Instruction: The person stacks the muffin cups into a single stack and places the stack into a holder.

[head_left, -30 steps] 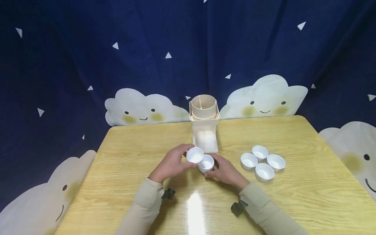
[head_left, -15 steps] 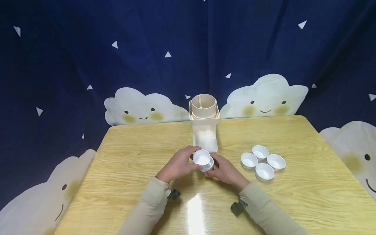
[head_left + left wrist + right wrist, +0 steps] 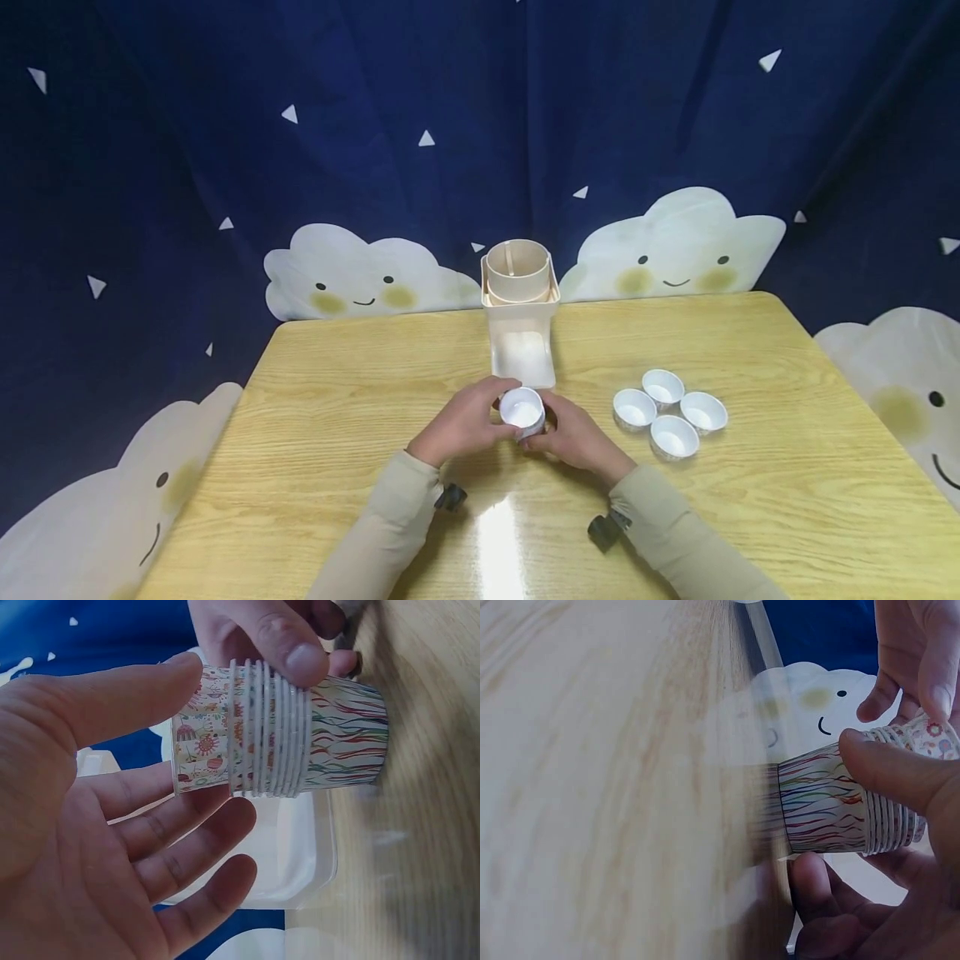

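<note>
A nested stack of paper cups (image 3: pixel 821 802) stands upright on the table in front of a beige holder, its lowest cup patterned with coloured wavy lines. My right hand (image 3: pixel 577 435) grips the stack's side, thumb near the rims. With thumb and fingers, my left hand (image 3: pixel 468 418) pinches the top paper cup (image 3: pixel 201 754), which has a red flower print. That cup's lower part sits inside the stack while its upper part stands out above the other rims. In the head view, its white inside faces up and hides most of the stack.
Several white-lined paper cups (image 3: pixel 674 437) form a cluster on the wooden table (image 3: pixel 360 375) to the right. Behind the hands stands the beige holder (image 3: pixel 521 321), with a round tube on top and a flat base. A dark blue curtain (image 3: pixel 420 75) with clouds hangs behind.
My left hand has moved right with its paper cup, from beside the stack to over it, then down into it. My right hand has stayed on the stack.
</note>
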